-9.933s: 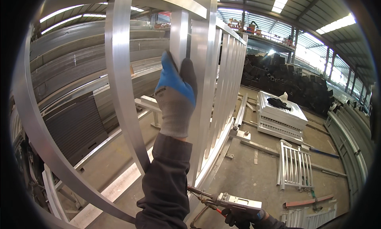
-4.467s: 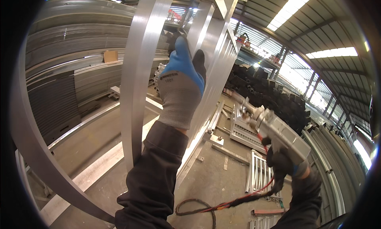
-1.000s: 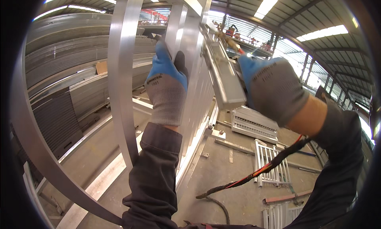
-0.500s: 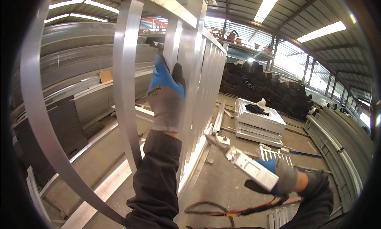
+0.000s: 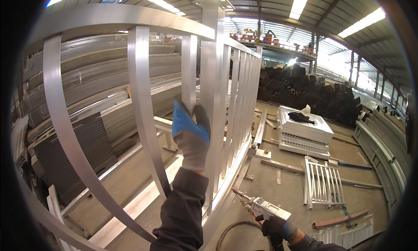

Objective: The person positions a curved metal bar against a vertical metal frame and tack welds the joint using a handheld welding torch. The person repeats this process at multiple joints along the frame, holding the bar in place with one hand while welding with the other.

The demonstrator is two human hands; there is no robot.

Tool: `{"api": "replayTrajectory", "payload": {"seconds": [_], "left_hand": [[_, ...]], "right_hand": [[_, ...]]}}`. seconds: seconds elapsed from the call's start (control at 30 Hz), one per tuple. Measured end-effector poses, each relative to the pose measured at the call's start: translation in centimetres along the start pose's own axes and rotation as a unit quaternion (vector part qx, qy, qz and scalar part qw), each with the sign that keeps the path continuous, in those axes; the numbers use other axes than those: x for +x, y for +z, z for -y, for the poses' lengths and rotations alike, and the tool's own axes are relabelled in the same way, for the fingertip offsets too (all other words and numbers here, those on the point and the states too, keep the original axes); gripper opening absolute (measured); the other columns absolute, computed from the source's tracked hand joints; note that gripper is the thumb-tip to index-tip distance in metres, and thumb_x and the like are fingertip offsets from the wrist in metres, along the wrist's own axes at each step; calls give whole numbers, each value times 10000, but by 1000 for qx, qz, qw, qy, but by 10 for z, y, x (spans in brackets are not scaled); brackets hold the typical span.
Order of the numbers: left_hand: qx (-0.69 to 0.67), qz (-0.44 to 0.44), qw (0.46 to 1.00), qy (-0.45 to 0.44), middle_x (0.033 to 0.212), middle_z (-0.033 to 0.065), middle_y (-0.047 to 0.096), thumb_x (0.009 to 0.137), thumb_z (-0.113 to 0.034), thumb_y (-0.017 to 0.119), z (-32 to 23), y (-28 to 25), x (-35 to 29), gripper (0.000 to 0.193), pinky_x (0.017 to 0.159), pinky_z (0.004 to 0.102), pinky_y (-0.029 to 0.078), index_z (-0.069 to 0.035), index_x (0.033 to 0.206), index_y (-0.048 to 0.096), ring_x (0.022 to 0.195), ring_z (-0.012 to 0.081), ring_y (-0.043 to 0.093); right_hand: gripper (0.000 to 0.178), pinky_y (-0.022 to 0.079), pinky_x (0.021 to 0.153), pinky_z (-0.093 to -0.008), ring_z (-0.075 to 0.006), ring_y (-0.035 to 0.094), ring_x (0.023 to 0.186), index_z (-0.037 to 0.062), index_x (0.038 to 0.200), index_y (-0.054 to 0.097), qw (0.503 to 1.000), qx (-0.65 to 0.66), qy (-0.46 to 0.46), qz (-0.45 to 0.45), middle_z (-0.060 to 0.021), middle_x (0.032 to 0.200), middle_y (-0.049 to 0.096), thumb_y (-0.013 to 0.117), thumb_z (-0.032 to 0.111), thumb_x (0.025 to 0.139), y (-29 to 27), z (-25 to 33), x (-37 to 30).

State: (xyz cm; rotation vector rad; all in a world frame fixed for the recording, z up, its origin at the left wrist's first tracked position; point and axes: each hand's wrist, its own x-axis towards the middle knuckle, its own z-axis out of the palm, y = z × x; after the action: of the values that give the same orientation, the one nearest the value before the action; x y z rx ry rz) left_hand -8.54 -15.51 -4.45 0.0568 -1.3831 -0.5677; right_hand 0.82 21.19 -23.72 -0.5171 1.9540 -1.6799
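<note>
An upright silver metal railing panel [image 5: 143, 98] with vertical bars stands in front of me. My left hand [image 5: 190, 135], in a grey and blue glove, grips one of its vertical bars [image 5: 188, 68] at about mid height. My right hand [image 5: 276, 230], in a dark glove, is low at the bottom edge and holds a silver welding gun [image 5: 261, 205]. The gun's nozzle points up and left toward the panel's bottom rail [image 5: 226, 194], a short gap away. A red and black cable [image 5: 230, 233] trails from the gun across the floor.
A stack of white railing panels [image 5: 305, 131] with a dark glove on top stands at right. A small railing piece [image 5: 323, 185] lies on the concrete floor, with loose bars around. Long metal profiles [image 5: 100, 81] are stacked on the left. Dark stock is piled at the back.
My right hand has come down with the welding gun from high beside the upper bars to low by the bottom rail. My left hand stays gripping the bar.
</note>
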Motion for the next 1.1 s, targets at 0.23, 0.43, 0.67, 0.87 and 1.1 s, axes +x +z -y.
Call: {"api": "replayTrajectory", "payload": {"seconds": [0.23, 0.43, 0.67, 0.87, 1.1], "left_hand": [[154, 62, 983, 83, 1290, 351, 588, 948, -96, 656, 4, -50, -55, 708, 948, 448, 530, 171, 1502, 305, 1145, 464, 632], [149, 242, 959, 4, 1446, 290, 517, 886, -154, 691, -41, -139, -153, 564, 1045, 548, 459, -1, 1416, 572, 1279, 463, 537], [273, 376, 825, -322, 1247, 225, 665, 963, -224, 665, -99, -360, -314, 398, 984, 448, 525, -66, 1328, 647, 1112, 408, 654], [323, 174, 660, -655, 1167, 170, 722, 997, -217, 659, -185, -515, -379, 401, 926, 362, 542, -20, 1344, 624, 1081, 250, 692], [362, 55, 678, -637, 1130, 110, 720, 988, -201, 696, -219, -574, -430, 405, 884, 313, 544, 9, 1327, 627, 1030, 160, 673]], "right_hand": [[488, 539, 631, -284, -178, 673, 706, -121, 1299, 571, 993, 112, -8, 46, -113, 797, 694, 607, 241, 974, -7, -22, 3], [438, 567, 619, -305, -208, 681, 706, -56, 1272, 605, 976, 171, -7, 135, -103, 888, 685, 617, 293, 1007, -34, -54, 19], [415, 566, 640, -300, -196, 687, 743, -53, 1285, 606, 949, 53, 113, 290, -104, 962, 692, 661, 203, 963, -6, -76, 58], [421, 565, 657, -295, -186, 691, 775, -50, 1296, 606, 886, 16, 118, 449, -105, 1027, 697, 699, 126, 925, 48, -70, 63], [484, 557, 695, -285, -167, 695, 834, -42, 1335, 595, 830, 20, 105, 547, -113, 1087, 712, 735, 54, 881, 115, -75, 49]]}}
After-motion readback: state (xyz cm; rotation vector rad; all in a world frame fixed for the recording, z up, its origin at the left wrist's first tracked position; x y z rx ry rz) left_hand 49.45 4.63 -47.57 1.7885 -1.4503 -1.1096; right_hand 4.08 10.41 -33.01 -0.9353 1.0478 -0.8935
